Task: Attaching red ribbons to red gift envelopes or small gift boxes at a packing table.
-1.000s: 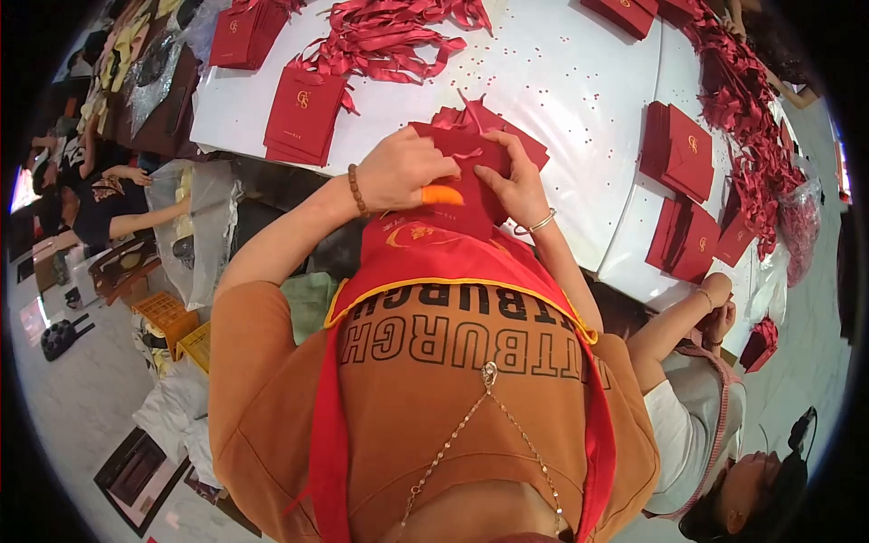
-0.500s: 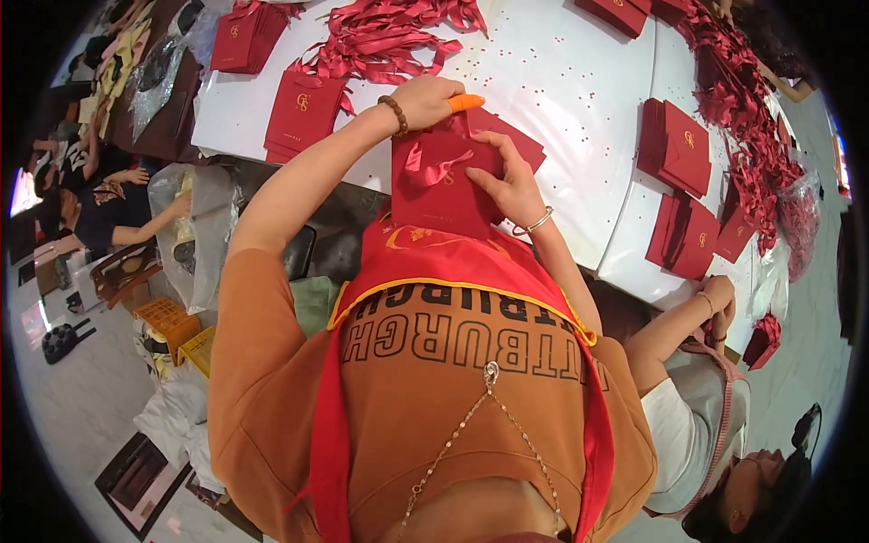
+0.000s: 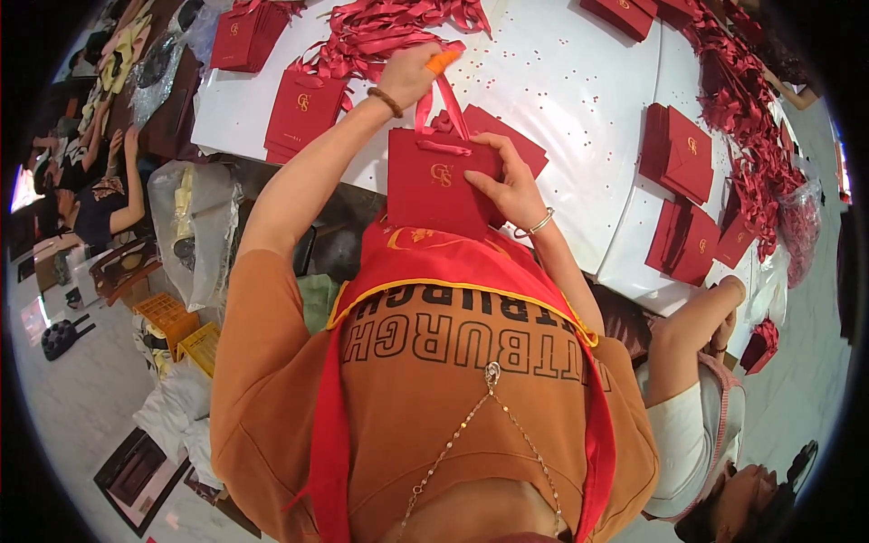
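Close in front of me stands a small dark red paper gift bag [image 3: 425, 195] with gold lettering. My right hand [image 3: 514, 185] grips it at its right edge, thumb on the front. A red ribbon [image 3: 447, 101] rises from the top of the bag in a taut loop. My left hand [image 3: 415, 77], an orange cover on one finger, is closed on the loop's upper end. Another length of ribbon lies across the bag's top edge. Behind the bag, partly hidden by it, more flat red bags [image 3: 511, 136] lie on the table.
A white-covered table [image 3: 543, 81] strewn with small red dots spreads ahead. Loose red ribbons [image 3: 380, 32] lie beyond my left hand. Red bags [image 3: 303, 113] sit at left, and more stacks [image 3: 679, 154] stand at right. A co-worker's arm [image 3: 692, 335] reaches in at the lower right.
My left hand has moved up and away from the bag, drawing the ribbon into a taut loop. My right hand stays on the bag's edge. The bag's front shows more fully.
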Motion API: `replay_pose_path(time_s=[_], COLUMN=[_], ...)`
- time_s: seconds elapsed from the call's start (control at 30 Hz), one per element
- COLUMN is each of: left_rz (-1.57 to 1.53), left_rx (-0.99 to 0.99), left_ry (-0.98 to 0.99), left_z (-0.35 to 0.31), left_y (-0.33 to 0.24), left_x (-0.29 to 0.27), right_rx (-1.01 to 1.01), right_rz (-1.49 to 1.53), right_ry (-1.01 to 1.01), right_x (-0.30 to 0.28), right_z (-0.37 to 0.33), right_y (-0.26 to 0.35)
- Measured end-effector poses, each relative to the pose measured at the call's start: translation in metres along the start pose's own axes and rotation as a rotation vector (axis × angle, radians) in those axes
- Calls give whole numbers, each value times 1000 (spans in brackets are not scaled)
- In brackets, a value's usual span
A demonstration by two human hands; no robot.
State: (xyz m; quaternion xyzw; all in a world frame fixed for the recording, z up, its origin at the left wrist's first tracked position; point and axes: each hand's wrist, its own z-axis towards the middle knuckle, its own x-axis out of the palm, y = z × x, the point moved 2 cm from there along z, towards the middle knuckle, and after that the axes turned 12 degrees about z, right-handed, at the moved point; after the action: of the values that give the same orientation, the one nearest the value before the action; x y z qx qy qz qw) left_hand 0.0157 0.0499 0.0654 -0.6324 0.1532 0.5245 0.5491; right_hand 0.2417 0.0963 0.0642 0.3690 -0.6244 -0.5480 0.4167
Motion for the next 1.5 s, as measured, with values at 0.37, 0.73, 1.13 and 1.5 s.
replay_pose_path(time_s=[0.37,0.73,1.13,1.5], left_rz=[-941,-64,-212,70], left_rx=[-672,-514,-824,-438], left_ry=[21,-260,-115,20], left_z=[-121,-91,-111,-109], left_y=[-33,163,225,132], left_x=[16,-118,-70,-137], right_rx=[-74,72,676,721], right_rz=[148,277,335,383], right_ry=[-385,-106,199,436], right_x=[7,38,159,155], right_z=[23,39,131,112], right_y=[-18,-9,-62,-64])
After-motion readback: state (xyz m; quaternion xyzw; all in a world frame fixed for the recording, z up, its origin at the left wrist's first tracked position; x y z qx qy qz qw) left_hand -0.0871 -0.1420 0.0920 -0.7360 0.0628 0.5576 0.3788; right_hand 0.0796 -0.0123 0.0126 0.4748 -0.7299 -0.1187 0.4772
